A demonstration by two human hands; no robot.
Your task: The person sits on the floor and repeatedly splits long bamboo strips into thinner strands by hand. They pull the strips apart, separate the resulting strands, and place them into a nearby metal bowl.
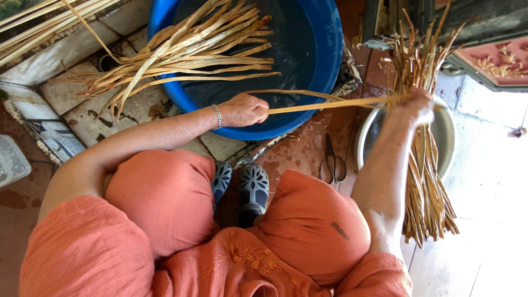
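Your left hand (245, 110) is closed in a fist around one end of a long, flat dried strip (330, 103), with a metal bracelet (218, 116) on that wrist. The strip runs straight out from that fist toward your right hand (415, 107), stretched taut between the two. Your right hand is closed around the other end of the strip and, in the same grasp, around a thick bundle of strips (426, 181) that stands roughly upright: its cut ends fan out above your fingers and the longer part hangs down past your forearm. Just behind your left fist sits a big blue tub (330, 49); your knuckles are at its near rim, though you cannot tell whether they touch it. Farther back from that grip, a loose sheaf of wider, paler strips (181, 49) lies across the tub's far edge and spills onto the stone slabs (82, 110) beyond. Under your right hand is a round metal bowl (448, 132), and the bundle hangs down across its opening. Between your two grips, lower down on the wet reddish floor (300, 154), lies a pair of dark scissors (331, 162), blades shut, well clear of either hand. Nearest you, below the stretched strip, your two patterned shoes (242, 187) sit side by side between your orange-clad knees.
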